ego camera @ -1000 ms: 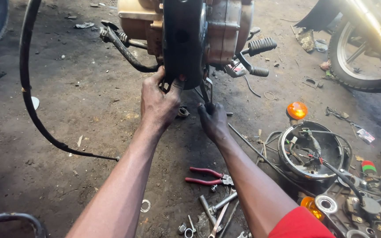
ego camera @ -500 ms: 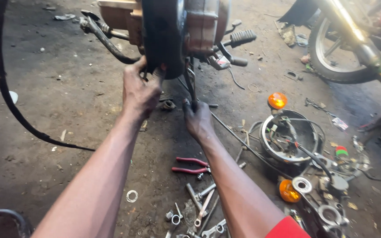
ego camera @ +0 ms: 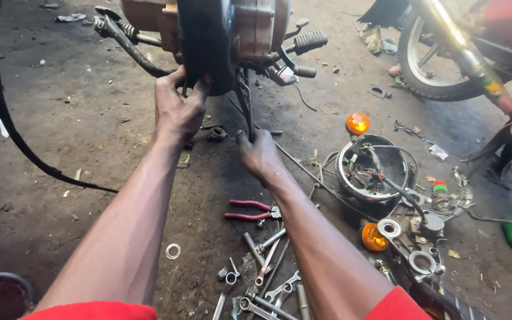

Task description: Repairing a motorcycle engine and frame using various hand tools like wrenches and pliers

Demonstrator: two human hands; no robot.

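A motorcycle's underside (ego camera: 232, 35) with its dark tyre (ego camera: 205, 41) and engine casing fills the top middle of the head view. My left hand (ego camera: 178, 109) grips the lower edge of the tyre. My right hand (ego camera: 258, 154) is closed around a thin metal stand leg (ego camera: 246, 106) that hangs down from the engine. A footpeg (ego camera: 309, 40) sticks out to the right of the engine.
Red-handled pliers (ego camera: 249, 210) and several wrenches (ego camera: 265, 278) lie on the dirt floor between my arms. A headlight shell with wires (ego camera: 371, 169), two orange indicator lamps (ego camera: 357, 123), a fork clamp (ego camera: 413, 237) and another motorcycle's wheel (ego camera: 440, 59) are to the right. A black cable (ego camera: 7, 124) curves at left.
The view has shifted slightly, with the motorcycle and my hands now a little lower and rightward in frame. Both hands keep their hold on the tyre and the stand leg.
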